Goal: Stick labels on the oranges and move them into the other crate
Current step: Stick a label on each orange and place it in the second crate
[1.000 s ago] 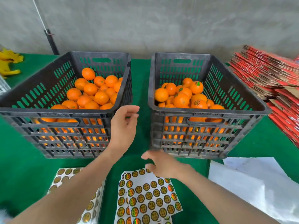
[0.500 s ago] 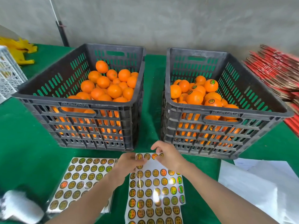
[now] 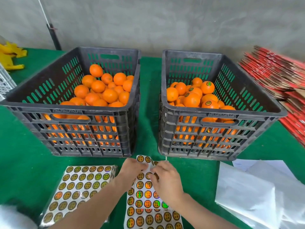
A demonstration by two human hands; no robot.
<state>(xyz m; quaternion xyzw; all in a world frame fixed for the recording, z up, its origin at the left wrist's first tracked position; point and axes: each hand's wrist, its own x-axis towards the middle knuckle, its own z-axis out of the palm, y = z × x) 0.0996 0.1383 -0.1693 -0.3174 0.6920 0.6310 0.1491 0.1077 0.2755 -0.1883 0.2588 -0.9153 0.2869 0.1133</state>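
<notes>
Two black slotted crates stand side by side on the green table. The left crate (image 3: 71,111) holds plain oranges (image 3: 109,95). In the right crate (image 3: 222,114) lie oranges with round labels (image 3: 207,87). In front of the crates lies a sheet of round holographic labels (image 3: 146,195). My left hand (image 3: 132,171) grips the sheet's top left part, bending its upper edge. My right hand (image 3: 166,177) pinches at a label near the top of the same sheet.
A second label sheet (image 3: 77,185) lies to the left of the hands. White backing papers (image 3: 254,192) lie at the right front. Stacked red flat cartons (image 3: 280,76) fill the right edge. Yellow items (image 3: 11,57) and a white crate (image 3: 5,81) sit far left.
My left hand came down from between the crates to the label sheet. Both hands now work close together on its top edge, which has lifted and curled.
</notes>
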